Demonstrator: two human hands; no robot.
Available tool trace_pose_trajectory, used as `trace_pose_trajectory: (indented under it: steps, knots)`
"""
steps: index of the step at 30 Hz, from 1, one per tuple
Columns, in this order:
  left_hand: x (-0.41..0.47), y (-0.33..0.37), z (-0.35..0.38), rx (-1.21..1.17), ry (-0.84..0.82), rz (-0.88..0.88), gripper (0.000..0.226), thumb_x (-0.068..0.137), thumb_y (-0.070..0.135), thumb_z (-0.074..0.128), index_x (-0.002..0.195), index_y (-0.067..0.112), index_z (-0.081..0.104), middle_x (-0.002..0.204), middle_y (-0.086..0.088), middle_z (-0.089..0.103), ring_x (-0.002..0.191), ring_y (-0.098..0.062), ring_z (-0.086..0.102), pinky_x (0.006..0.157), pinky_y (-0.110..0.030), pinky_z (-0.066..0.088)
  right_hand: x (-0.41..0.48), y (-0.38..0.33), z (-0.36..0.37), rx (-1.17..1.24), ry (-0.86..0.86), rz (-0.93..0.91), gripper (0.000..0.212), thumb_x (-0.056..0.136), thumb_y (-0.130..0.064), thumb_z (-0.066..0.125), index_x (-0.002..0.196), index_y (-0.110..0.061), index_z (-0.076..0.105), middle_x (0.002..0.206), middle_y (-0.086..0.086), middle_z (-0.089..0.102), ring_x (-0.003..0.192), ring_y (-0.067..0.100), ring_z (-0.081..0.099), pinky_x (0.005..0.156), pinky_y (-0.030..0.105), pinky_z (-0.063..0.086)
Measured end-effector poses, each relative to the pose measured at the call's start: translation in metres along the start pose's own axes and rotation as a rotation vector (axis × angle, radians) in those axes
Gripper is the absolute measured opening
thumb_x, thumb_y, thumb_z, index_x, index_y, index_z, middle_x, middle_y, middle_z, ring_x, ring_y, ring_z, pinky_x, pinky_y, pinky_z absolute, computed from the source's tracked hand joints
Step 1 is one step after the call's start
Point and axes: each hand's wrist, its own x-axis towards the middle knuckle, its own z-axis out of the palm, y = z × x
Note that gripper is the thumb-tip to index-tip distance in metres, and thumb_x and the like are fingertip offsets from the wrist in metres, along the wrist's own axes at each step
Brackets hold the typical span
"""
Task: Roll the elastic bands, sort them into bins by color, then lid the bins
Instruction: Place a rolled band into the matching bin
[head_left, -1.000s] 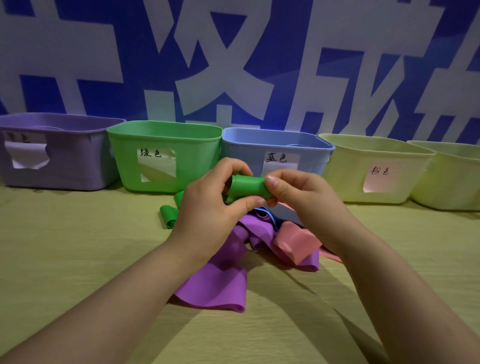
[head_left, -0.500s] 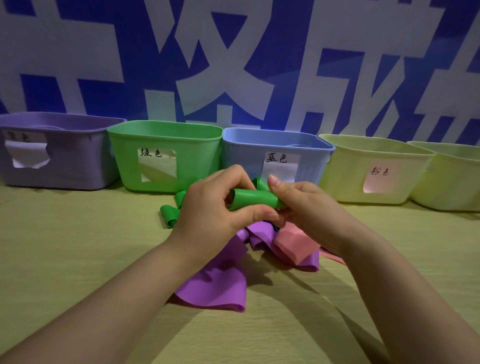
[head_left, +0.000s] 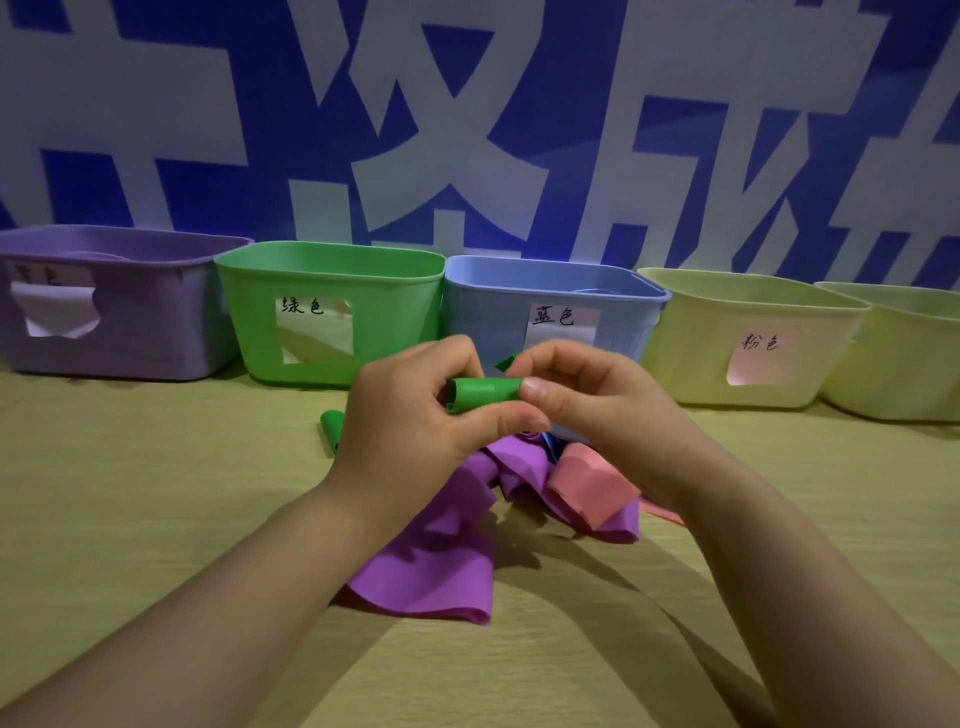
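A rolled green elastic band (head_left: 483, 395) is held level above the table, in front of the blue bin (head_left: 493, 312). My left hand (head_left: 410, 421) grips its left end between thumb and fingers. My right hand (head_left: 592, 410) pinches its right end. Under my hands lies a heap of loose bands: a purple band (head_left: 436, 566), a pink band (head_left: 587, 483) and a bit of blue band (head_left: 551, 447). Another green band (head_left: 331, 426) lies on the table left of my left hand. Behind stand the purple bin (head_left: 150, 322), the green bin (head_left: 400, 312) and the yellow bin labelled pink (head_left: 691, 343).
A second yellow bin (head_left: 904, 364) stands at the far right. All bins are without lids and line the blue and white wall. The tan table (head_left: 130, 509) stretches to both sides of the heap.
The green roll has been turned and tightened between my fingers and sits a little lower. My right hand has shifted from its end to over its right side.
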Motion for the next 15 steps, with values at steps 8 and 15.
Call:
trace_pose_trajectory:
  steps: [8, 15]
  knots:
    - [0.003, 0.000, -0.001, -0.004, -0.102, -0.001, 0.038, 0.061, 0.056, 0.064, 0.088, 0.032, 0.055, 0.070, 0.015, 0.058, 0.067, -0.001, 0.052, 0.057, -0.012, 0.037, 0.002, -0.002, -0.001, -0.023, 0.136, -0.063, 0.014, 0.062, -0.021, 0.066, 0.074, -0.014, 0.062, 0.063, -0.008, 0.063, 0.061, 0.003, 0.056, 0.059, 0.011, 0.045]
    - [0.005, -0.006, 0.002, 0.024, -0.123, 0.055, 0.023, 0.068, 0.026, 0.072, 0.089, 0.025, 0.064, 0.083, 0.014, 0.062, 0.079, 0.002, 0.056, 0.070, -0.007, 0.039, 0.006, 0.009, 0.000, -0.177, 0.232, -0.067, 0.011, 0.069, -0.017, 0.075, 0.071, -0.023, 0.065, 0.070, -0.001, 0.065, 0.070, 0.013, 0.058, 0.070, 0.028, 0.050]
